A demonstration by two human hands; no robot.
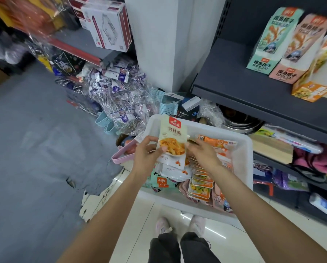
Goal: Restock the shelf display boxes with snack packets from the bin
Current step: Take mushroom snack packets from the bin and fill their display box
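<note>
Packets are being gathered over the white bin [242, 168] on the floor: my left hand [146, 158] pinches a fanned stack of cream snack packets [173, 141] by its lower left edge, while my right hand [202, 153] touches the stack's right side, its fingers hidden so I cannot tell whether they grip. I judge the thumb-only hold weak, so lower packets could slide back into the bin before reaching the display boxes [284, 46] on the shelf [244, 82] up right
</note>
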